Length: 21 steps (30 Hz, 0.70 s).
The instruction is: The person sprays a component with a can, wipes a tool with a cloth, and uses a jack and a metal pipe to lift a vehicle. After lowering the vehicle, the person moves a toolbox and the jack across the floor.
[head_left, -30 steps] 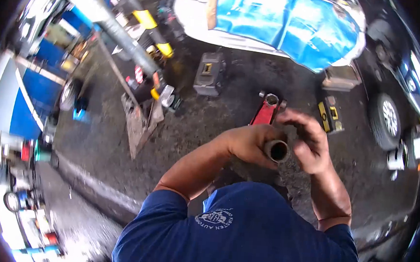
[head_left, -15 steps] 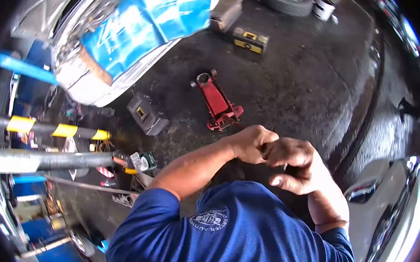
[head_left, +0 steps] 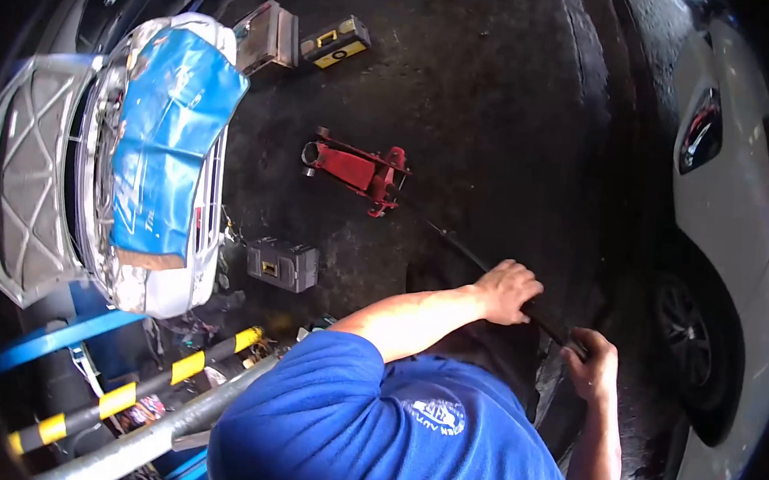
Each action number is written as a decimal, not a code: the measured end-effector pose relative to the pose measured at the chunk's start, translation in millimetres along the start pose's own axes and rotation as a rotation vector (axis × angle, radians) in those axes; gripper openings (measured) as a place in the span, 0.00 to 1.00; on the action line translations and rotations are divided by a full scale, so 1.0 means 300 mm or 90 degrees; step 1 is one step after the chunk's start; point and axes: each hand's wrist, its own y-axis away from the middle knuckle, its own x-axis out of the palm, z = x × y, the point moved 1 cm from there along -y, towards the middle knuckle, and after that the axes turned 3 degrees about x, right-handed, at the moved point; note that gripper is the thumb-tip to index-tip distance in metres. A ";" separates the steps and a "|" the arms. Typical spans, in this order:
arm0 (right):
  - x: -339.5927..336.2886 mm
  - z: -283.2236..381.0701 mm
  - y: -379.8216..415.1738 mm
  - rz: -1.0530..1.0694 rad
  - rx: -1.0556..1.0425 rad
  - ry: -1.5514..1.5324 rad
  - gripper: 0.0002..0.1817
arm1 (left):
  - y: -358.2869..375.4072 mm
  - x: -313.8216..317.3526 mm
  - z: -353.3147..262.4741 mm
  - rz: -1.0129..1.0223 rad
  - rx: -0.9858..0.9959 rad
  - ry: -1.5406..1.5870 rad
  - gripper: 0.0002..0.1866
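Note:
A red floor jack [head_left: 349,168] stands on the dark floor ahead of me. Its long dark handle [head_left: 468,253] slants from the jack toward my body. My left hand [head_left: 507,291] is closed over the handle, its fingers bent across the top. Farther back, near the grip end, my right hand [head_left: 594,366] wraps around the same handle, thumb along it. The two hands are a short way apart on it. Part of the handle is hidden under my left hand.
At left stands a car with its hood [head_left: 36,180] raised and a blue cover [head_left: 173,136] over its front. Toolboxes [head_left: 283,264] [head_left: 336,42] rest on the floor. A white car [head_left: 737,167] is close on my right. A yellow-black striped bar [head_left: 151,384] crosses the lower left.
The view has turned, so the jack and the covered car sit farther left. My hands, earlier close together in front of my chest, are now apart along the jack handle.

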 end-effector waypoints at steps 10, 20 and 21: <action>0.192 -0.174 0.242 0.011 -0.012 -0.049 0.17 | 0.304 0.318 0.279 -0.007 -0.091 -0.031 0.08; -0.036 -0.063 -0.302 -0.101 -0.018 -0.086 0.23 | 0.065 0.066 0.570 -0.230 -0.134 -0.023 0.12; -0.083 -0.047 -0.446 -0.121 -0.106 0.014 0.25 | 0.013 0.028 0.641 -0.252 -0.154 -0.027 0.13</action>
